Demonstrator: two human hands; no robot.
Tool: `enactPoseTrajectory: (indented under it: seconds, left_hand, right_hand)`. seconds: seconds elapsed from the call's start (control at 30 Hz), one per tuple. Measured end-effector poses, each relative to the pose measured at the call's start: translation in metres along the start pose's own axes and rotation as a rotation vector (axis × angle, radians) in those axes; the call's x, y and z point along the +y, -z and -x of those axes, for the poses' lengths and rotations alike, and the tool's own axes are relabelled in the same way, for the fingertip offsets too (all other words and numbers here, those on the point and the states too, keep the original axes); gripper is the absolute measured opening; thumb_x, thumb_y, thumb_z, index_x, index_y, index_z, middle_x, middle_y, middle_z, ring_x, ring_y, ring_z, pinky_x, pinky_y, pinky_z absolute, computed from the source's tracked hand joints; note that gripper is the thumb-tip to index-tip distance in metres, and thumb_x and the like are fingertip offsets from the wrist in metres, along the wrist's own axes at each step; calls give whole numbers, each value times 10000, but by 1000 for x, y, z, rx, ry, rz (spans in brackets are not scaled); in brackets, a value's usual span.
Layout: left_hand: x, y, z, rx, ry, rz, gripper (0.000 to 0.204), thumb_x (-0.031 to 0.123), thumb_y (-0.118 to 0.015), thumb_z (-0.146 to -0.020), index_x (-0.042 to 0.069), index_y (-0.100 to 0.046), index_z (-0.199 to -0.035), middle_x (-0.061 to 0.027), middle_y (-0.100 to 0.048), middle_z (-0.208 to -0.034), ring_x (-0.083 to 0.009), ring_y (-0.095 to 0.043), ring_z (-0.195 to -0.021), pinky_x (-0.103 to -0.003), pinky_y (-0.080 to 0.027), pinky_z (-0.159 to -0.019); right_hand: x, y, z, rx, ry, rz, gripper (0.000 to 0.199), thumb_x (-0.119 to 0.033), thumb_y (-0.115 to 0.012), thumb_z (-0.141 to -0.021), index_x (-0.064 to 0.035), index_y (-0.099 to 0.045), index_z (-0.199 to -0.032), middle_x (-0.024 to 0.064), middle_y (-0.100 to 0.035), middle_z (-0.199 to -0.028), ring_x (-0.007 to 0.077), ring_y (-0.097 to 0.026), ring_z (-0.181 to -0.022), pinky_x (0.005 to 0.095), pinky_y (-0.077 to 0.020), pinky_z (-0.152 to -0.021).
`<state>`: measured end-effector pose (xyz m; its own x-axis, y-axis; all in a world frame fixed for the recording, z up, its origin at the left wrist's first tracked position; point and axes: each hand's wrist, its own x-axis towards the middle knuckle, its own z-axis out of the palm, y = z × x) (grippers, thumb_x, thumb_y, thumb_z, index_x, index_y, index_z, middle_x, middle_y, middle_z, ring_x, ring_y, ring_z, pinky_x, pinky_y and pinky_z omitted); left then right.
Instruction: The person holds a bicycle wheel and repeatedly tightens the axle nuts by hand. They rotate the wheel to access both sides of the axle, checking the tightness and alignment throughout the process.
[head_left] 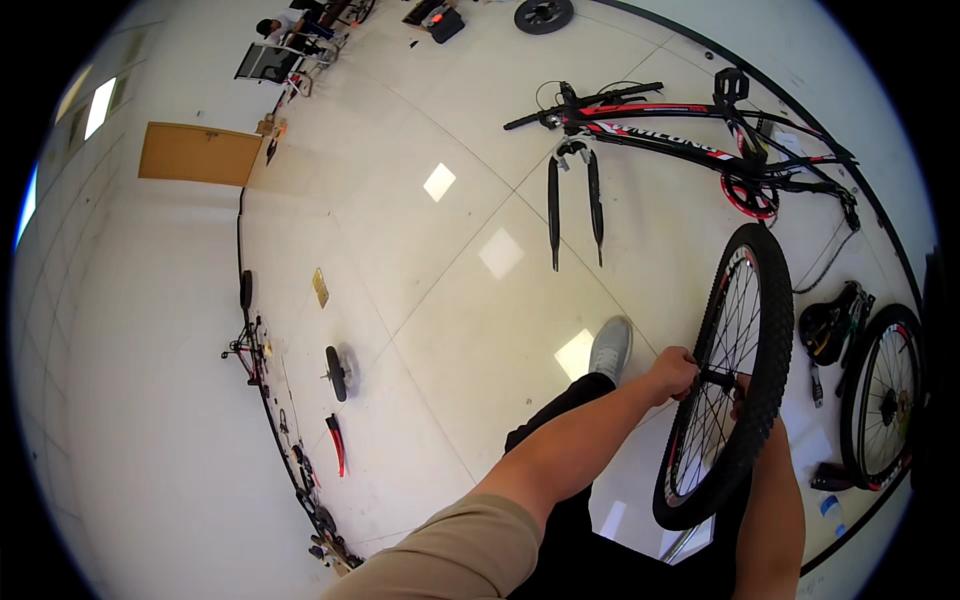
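I see the bike frame [640, 130] lying flat, presumably so it cannot topple, its fork [596, 200] bare of a wheel. Lower right, I have the left hand [676, 373] with fingers curled onto one axle end of the held spoked wheel [718, 379]; the right hand [740, 396] sits across the hub, likely for balance, its grip too screened by spokes and tyre to tell. For moving, I get broad tile floor [450, 340] between the small wheel [336, 374] and the grey shoe [610, 350]; rightward, the saddle [828, 325] and second wheel [888, 405] crowd me.
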<state>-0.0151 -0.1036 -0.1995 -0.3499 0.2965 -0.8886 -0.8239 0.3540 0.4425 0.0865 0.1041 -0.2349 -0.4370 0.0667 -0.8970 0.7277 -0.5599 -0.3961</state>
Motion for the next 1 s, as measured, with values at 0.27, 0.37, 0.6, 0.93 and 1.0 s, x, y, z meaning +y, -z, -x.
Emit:
enactPoseTrajectory:
  seconds: [0.27,0.37,0.6,0.93,1.0]
  left_hand:
    - [5,-5,1,5,40,-157,249,184,-591,-972,-17,-618,-1118,-101,-611,-827,-202,-599,-674,-379,-578,-590]
    - [3,9,9,58,93,-128,202,150,-587,-976,-22,-625,-1075,-72,-592,-802,-164,-570,-652,-373,-592,-607]
    - [4,10,27,-20,193,-143,115,86,-620,-925,-23,-606,-894,-97,-560,-768,-215,-558,-624,-389,-573,-574]
    - [-13,0,18,-27,185,-87,85,78,-611,-935,-7,-616,-940,-85,-581,-791,-202,-573,-665,-377,-575,-612]
    - [3,-5,7,-6,81,-27,88,73,-608,-937,-10,-617,-963,-76,-592,-800,-181,-576,-673,-363,-571,-632]
  right_hand:
    - [6,11,6,-13,22,-103,174,-158,-636,-896,-58,-586,-762,54,-511,-615,188,-475,-482,371,-414,-431]
    - [-8,-27,36,116,-28,-57,182,-66,-609,-860,-44,-540,-692,70,-494,-612,191,-448,-488,382,-402,-444]
    - [0,-33,47,200,-123,-42,227,-14,-564,-863,-7,-485,-650,87,-444,-598,173,-351,-456,358,-253,-421]
    - [71,33,-25,-51,345,398,94,-32,-576,-823,20,-615,-756,123,-560,-657,227,-502,-489,383,-368,-428]
    - [61,46,-41,-78,444,361,89,-56,-601,-817,9,-662,-831,124,-610,-698,237,-572,-554,370,-434,-474]
